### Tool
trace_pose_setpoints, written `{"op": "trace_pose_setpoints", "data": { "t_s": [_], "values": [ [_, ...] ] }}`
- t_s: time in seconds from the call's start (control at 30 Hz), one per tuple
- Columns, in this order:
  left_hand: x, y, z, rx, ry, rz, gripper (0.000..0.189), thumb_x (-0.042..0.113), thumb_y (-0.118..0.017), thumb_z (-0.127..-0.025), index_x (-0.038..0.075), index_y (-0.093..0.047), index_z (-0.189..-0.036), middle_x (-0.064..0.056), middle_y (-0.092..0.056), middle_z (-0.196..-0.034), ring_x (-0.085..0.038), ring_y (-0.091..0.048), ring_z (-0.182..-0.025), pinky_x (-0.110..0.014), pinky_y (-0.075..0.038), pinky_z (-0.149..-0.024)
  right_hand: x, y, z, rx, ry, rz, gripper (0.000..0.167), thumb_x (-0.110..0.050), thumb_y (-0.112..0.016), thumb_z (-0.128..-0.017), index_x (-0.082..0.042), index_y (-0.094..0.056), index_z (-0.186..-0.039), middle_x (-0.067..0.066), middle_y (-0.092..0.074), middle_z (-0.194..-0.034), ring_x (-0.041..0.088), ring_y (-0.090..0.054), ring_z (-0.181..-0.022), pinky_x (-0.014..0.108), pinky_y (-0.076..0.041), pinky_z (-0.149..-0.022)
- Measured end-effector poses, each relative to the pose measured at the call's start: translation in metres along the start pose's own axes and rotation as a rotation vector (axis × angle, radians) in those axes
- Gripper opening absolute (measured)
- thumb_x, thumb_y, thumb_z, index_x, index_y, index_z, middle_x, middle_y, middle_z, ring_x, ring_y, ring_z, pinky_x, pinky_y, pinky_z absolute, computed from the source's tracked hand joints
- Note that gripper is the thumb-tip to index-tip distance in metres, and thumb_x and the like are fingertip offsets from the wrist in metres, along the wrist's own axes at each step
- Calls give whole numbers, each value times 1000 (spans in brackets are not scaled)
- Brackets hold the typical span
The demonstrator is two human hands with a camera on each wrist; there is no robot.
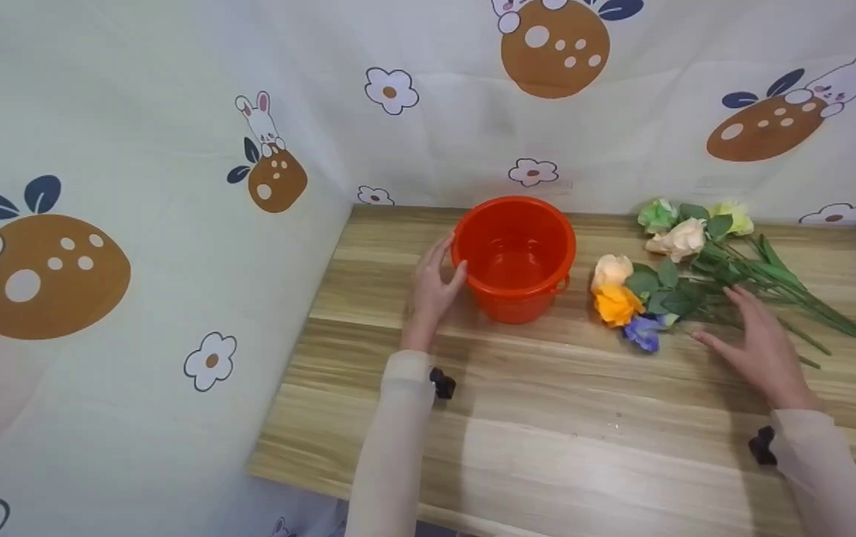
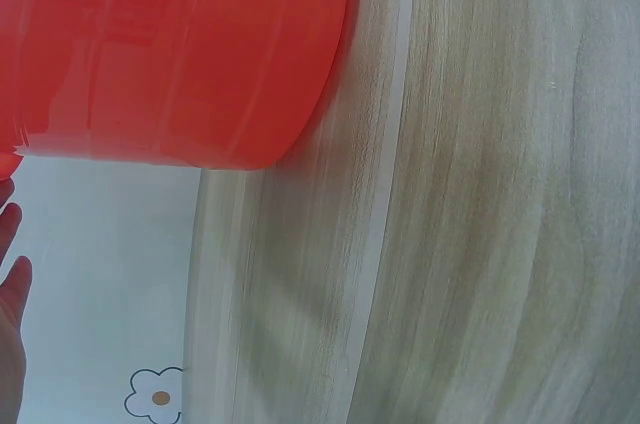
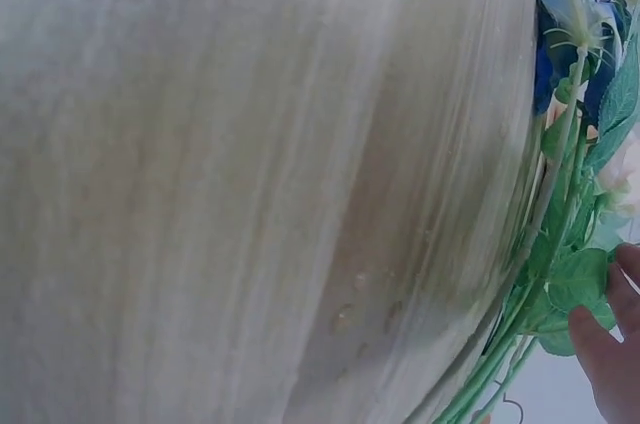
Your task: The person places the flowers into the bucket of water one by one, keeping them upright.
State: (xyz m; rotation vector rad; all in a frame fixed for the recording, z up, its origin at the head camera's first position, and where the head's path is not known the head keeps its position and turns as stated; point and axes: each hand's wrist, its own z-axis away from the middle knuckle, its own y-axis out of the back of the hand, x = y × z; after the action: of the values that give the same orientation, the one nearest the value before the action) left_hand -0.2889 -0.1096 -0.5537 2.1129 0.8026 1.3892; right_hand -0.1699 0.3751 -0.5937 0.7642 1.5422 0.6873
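A red plastic bucket (image 1: 515, 294) stands upright at the back of the table, its mouth facing up. My left hand (image 1: 434, 292) is at the bucket's left side with fingers spread and only slightly bent, fingertips right at the rim. In the left wrist view the fingers (image 2: 14, 289) show beside the bucket (image 2: 180, 54). To the right lies a bunch of artificial flowers (image 1: 640, 294) in orange, peach, blue, green and yellow. Over its green stems (image 1: 778, 280) my right hand (image 1: 763, 350) reaches with thumb and fingers apart. Leaves (image 3: 578, 279) appear close to those fingertips in the right wrist view.
The wood-grain table (image 1: 547, 418) meets a printed cloth wall (image 1: 450, 142) at the back and left. Some stems stretch toward the table's right edge. Small droplets (image 3: 343, 316) dot the tabletop by the stems. Each wrist wears a small black device (image 1: 443, 382).
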Motion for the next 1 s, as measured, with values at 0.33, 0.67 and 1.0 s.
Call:
{"op": "trace_pose_setpoints", "data": {
  "t_s": [0.33,0.67,1.0],
  "values": [
    [1,2,0,-15,17,-1,57,38,-58,-96,19,-48,-149,-1,-48,-154,-23,-45,-143,-41,-38,-119,-2,-6,5,54,40,-2,86,-40,-74,-88,-2,-34,-153,31,-31,-156,57,-30,-139,71,-20,-114],
    [0,0,-2,12,-23,1,55,33,-61,-95,12,-52,-145,-7,-54,-148,-23,-51,-138,-38,-41,-117,-3,-11,8,60,58,3,75,-31,-75,-89,-2,-40,-149,32,-41,-149,57,-37,-133,72,-27,-109],
    [1,1,0,-9,3,-1,56,35,-60,-96,15,-50,-147,-4,-50,-152,-22,-47,-141,-38,-39,-118,-3,-18,9,101,107,3,54,-15,-77,-85,3,-56,-132,29,-55,-131,52,-50,-120,69,-38,-99]
  ]
}}
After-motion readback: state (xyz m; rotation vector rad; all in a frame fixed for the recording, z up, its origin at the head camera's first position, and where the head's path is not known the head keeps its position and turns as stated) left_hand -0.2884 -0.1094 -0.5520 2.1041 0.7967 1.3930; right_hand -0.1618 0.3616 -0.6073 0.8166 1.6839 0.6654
